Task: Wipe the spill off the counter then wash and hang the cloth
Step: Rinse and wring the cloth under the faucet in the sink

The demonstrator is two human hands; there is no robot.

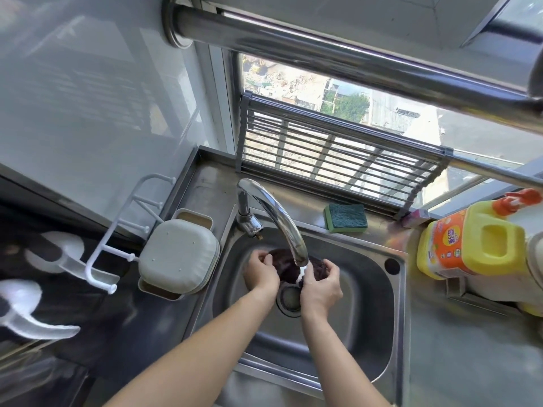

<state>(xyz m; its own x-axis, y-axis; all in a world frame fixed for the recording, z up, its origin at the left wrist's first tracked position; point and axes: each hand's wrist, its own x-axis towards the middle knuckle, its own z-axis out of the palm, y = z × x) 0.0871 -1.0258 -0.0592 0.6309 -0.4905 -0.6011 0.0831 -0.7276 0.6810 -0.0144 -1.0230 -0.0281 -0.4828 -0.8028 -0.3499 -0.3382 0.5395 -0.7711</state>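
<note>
A dark, bunched-up cloth (286, 267) is held over the steel sink (364, 312), just above the drain (289, 298). My left hand (261, 271) grips its left side and my right hand (321, 284) grips its right side. Water runs from the curved chrome tap (276, 218) onto the cloth between my hands. Much of the cloth is hidden behind the spout and my fingers.
A green and yellow sponge (346, 217) lies on the ledge behind the sink. A yellow detergent jug (473, 249) stands at the right. A pale lidded box (179, 257) and a white hook rack (117, 239) are at the left. A steel rail (352, 58) crosses overhead.
</note>
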